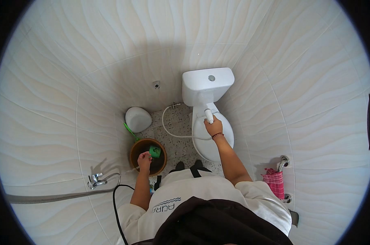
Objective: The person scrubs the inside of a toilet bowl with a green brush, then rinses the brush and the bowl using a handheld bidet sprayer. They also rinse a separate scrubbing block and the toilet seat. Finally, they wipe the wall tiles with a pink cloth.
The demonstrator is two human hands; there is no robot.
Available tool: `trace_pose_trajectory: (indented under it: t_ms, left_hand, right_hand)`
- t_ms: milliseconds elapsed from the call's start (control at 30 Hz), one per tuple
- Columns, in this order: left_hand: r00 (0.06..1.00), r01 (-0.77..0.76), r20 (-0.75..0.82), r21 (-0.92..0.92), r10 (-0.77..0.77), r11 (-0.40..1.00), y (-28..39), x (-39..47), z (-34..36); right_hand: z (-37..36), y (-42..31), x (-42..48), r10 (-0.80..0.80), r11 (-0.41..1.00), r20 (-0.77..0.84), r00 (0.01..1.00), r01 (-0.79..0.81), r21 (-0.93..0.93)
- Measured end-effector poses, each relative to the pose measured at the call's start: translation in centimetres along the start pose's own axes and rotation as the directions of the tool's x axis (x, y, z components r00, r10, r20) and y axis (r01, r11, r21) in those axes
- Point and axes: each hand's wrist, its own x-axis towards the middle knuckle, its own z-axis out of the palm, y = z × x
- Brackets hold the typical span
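Note:
My right hand (214,127) is wrapped around a white handheld bidet sprayer (208,115), above the closed lid (220,147) of a white toilet. From the sprayer, a white hose (169,130) loops left to a valve on the back wall. Over a brown bucket (132,153), my left hand (144,160) grips a green plastic mug (154,151) at its near side. The fingers partly hide how the mug is held. Whatever the bucket contains is too dark to make out.
A white lidded bin (138,119) stands in the back left corner, with a green-handled brush (131,131) beside it. A metal tap (96,180) juts from the left wall. On the right, a pink checked cloth (273,183) hangs from a grab bar (283,162).

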Motion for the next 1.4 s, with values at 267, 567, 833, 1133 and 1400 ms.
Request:
trace_pose_trajectory:
  t_ms: [267,567,833,1133,1400]
  left_hand:
    - [0.994,-0.092,0.059,0.024,0.09,0.995,0.9,0.1,2.5]
    - [0.985,-0.167,0.058,0.085,0.162,0.982,-2.0,0.2,2.5]
    - [0.985,-0.172,0.0,0.051,0.173,0.984,-2.2,-0.7,1.3]
    - [0.991,-0.133,0.013,0.097,0.133,0.986,-1.2,-2.3,2.8]
    - [0.991,-0.133,0.0,0.123,0.134,0.983,-2.2,-2.4,1.3]
  right_hand:
    - [-2.7,-0.3,2.8,0.114,0.993,-0.213,0.97,-0.115,0.006]
    - [-3.7,5.9,7.0,0.159,0.987,-0.41,0.898,-0.133,0.093]
    - [-5.9,5.6,7.1,0.306,0.927,-0.29,0.907,-0.214,0.308]
    - [-2.6,9.2,4.5,0.271,0.944,-0.12,0.955,-0.239,0.228]
    - [-3.7,8.8,3.9,0.268,0.931,0.031,0.963,-0.267,0.249]
